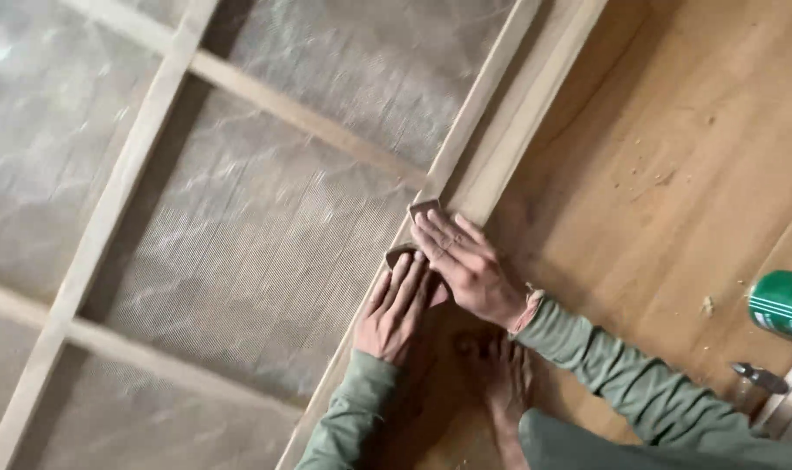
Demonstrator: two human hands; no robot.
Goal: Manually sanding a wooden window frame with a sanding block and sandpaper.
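I have both hands down on the sandpaper (417,233), a small brownish sheet pressed against the inner edge of the wooden frame (492,130) where the long rail meets the mesh. My right hand (467,265) lies flat across the upper part of the sheet, fingers stretched out and pushing down. My left hand (396,306) rests just below it, fingers also flat, covering the sheet's lower corner. Neither hand curls around anything; both are spread and bearing on the paper.

The frame lies on the wooden floor (674,174), with a pale mesh (256,226) stretched behind its crossbars. My bare foot (507,383) is tucked in close beneath my wrists. Off to the right stand a green can (783,305) and a small metal tool (760,377), well apart from my hands.

As for progress, I judge the sanding to be under way at this stretch of the rail. Bits of wood dust and shavings lie scattered on the floor, but I cannot tell from the wood's look which parts are finished and which remain.
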